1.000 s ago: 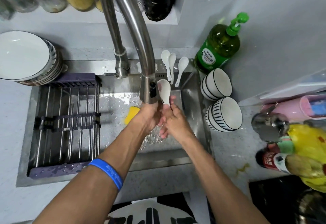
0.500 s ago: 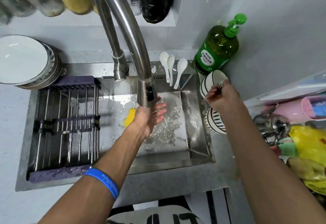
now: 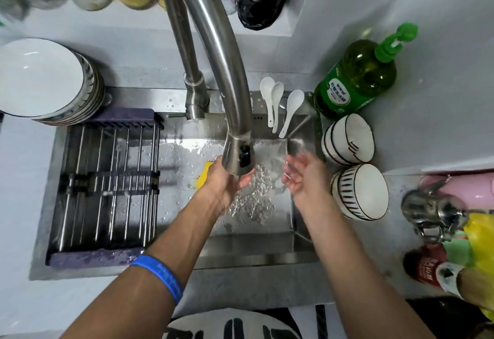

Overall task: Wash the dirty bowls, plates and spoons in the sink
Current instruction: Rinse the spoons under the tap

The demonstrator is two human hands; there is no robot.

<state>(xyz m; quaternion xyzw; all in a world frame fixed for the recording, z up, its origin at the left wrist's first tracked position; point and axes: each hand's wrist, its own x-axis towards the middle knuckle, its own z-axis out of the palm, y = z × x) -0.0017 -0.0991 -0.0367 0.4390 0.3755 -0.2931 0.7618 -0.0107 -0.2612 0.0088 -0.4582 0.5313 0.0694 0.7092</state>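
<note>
both forearms reach in from the near edge, a blue wristband [image 3: 160, 277] on the left one. left hand [image 3: 227, 181] sits under the faucet head [image 3: 238, 157], fingers loosely spread in the running water, holding nothing. right hand [image 3: 302, 175] is just beside the stream, palm turned in, fingers relaxed and apart, also empty. sink [image 3: 267, 253] basin looks bare of dishes, only splashing water and a yellow sponge [image 3: 203, 175] partly hidden behind the left wrist. drying rack [image 3: 107, 191] spans the left half of the sink with nothing on it.

right of the basin two bowls [image 3: 358, 191] lie tilted on the counter, one behind the other; the far one may hold a spoon but that is too blurred to tell. further back three white spoons [image 3: 280, 106] lean over the sink's back rim, near the green soap bottle [image 3: 355, 79]. stack of plates [image 3: 48, 79] sits far left on the counter.

step looks like rinsing hands between items, washing seemingly near done or paused. next move probably calls for picking another piece, or reaching to the tap lever to stop the water; wet hands make the glazed bowls slippery.
</note>
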